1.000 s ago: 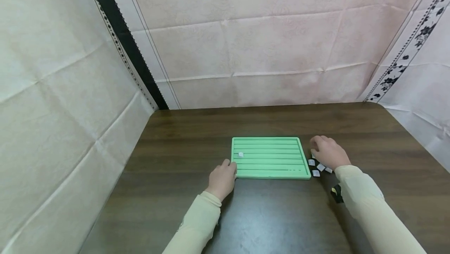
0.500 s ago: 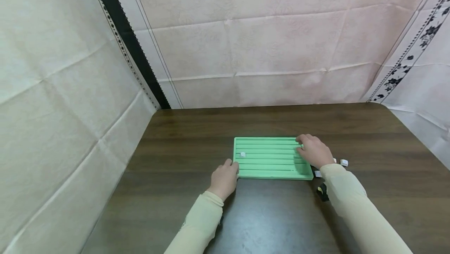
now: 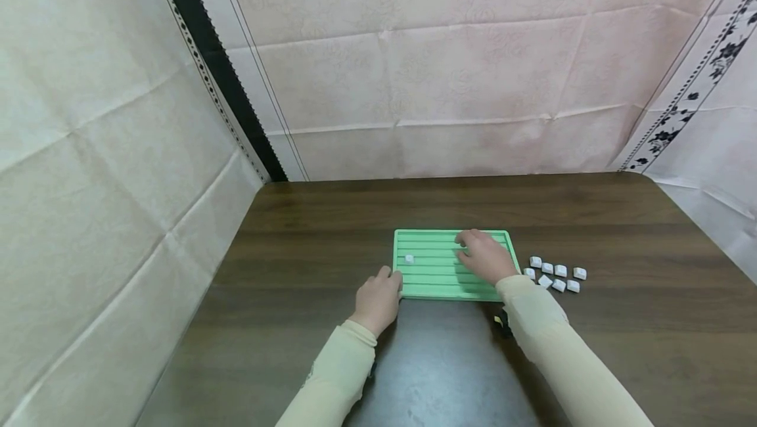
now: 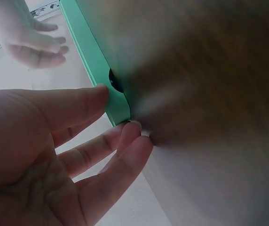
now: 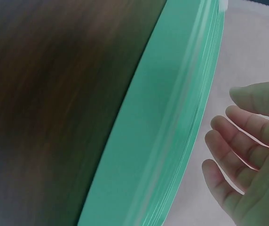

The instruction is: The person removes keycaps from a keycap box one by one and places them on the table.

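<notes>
A light green ridged board [image 3: 434, 289] with a raised rim lies flat on the table. One small white block [image 3: 409, 259], keycap-like, sits on its left part. My left hand [image 3: 377, 302] holds the board's near left corner; in the left wrist view the thumb presses the green side and the other fingertips meet the corner. Over the board's right half hovers my right hand [image 3: 487, 258], its fingers loosely bent. In the right wrist view this right hand [image 5: 247, 146] shows thumb and fingers apart, with nothing visible between them.
Several white blocks [image 3: 560, 270] lie loose on the brown wooden table [image 3: 331, 217], just right of the board. Pale cloth [image 3: 473, 85] hangs behind the table and at both sides.
My right hand has moved left from the loose blocks to over the board, uncovering those blocks. My left hand stays at the board's corner.
</notes>
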A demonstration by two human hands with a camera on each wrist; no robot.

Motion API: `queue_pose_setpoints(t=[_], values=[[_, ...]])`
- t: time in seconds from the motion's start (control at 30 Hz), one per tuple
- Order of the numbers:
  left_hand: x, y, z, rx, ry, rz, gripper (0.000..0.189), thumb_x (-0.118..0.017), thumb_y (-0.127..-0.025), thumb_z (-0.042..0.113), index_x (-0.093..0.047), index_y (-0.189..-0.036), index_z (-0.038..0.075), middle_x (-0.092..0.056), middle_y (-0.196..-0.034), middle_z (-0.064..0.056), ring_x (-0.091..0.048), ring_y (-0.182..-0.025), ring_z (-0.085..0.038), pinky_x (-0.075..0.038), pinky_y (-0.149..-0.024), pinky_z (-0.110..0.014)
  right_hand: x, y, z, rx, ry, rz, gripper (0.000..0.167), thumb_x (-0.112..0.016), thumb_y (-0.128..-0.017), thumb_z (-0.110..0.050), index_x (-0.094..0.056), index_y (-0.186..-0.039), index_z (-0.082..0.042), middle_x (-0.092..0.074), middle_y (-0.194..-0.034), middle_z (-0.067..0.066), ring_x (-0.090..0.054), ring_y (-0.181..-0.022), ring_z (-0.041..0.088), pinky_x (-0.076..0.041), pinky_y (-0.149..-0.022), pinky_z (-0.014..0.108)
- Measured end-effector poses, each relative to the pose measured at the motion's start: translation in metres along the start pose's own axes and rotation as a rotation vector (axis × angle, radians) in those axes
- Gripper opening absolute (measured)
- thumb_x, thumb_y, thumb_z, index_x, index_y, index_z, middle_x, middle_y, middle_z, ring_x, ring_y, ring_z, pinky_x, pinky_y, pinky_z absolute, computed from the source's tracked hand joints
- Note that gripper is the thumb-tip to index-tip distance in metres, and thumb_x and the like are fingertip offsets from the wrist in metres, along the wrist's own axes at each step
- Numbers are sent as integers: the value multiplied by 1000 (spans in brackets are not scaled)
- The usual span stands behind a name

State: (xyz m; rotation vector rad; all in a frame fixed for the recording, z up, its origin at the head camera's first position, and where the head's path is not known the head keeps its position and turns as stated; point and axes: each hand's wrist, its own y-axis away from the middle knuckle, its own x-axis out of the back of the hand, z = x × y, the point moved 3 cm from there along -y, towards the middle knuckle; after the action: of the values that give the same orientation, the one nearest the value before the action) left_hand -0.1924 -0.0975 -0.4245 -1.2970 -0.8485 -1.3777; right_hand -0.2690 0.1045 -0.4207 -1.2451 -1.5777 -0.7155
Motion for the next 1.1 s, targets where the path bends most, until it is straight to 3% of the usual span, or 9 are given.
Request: queue_pose_setpoints(t=[0.47,0.6,0.8,1.1], values=[[-3,1,1,10,0,4,11,-66,-84,18,-57,-82,13,-55,-84,-4,-46,-54,-15,-39,-45,-25,-25,-18,-50,91,6,-52,25,-60,-88,-18,-62,-110,-8,-62,-113,9,-57,-106,25,-49,-85,42],[-2,1,2,2,-5,17,10,-67,-84,17,-58,-82,13,-55,-84,-3,-46,-54,-15,-39,-45,-25,-31,-20,-61,99,17,-44,23,-62,-86,-16,-63,-107,-8,-63,-109,8,-59,-100,24,-50,-81,40],[-2,3,1,-8,-16,23,11,-67,-83,18,-57,-82,13,-55,-83,-3,-49,-55,-17,-39,-44,-26,-42,-22,-72,118,54,-58,19,-60,-88,-19,-63,-104,-10,-62,-100,5,-58,-90,20,-51,-75,35],[0,1,-1,-22,-39,39,12,-67,-84,18,-56,-82,14,-55,-85,-3,-50,-55,-17,-40,-44,-26,-47,-25,-79,183,115,8,15,-64,-85,-14,-64,-100,-11,-63,-96,5,-59,-88,21,-51,-69,33]])
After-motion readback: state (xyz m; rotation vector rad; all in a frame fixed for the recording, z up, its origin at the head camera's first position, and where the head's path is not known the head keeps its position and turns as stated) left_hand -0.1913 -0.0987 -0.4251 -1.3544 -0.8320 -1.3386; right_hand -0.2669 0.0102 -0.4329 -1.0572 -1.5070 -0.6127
